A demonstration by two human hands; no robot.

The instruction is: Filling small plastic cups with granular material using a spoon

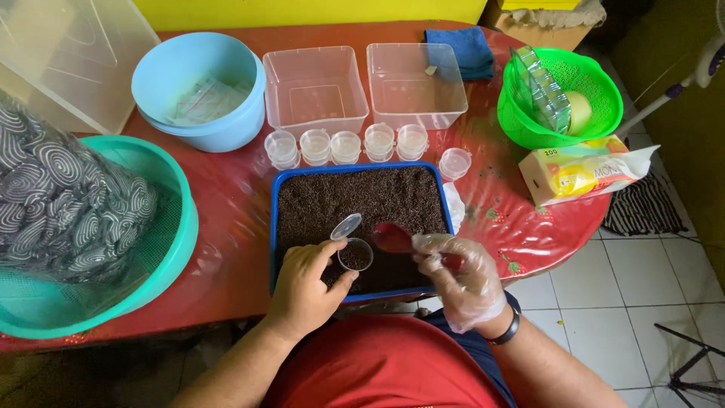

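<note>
dark brown grains fill the blue tray [276, 227]. my left hand [306, 291] fingers clamp the small hinged cup [354, 255] over it; my gloved right hand [464, 279] grips the red spoon [393, 237]. best tip slowly, cup level.

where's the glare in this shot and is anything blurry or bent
Head view: soft glare streaks on the glossy red table cover and on the clear lid at top left; the gloved right hand and red spoon look slightly motion-blurred; the wide lens bows the teal basket near the left edge.
</note>
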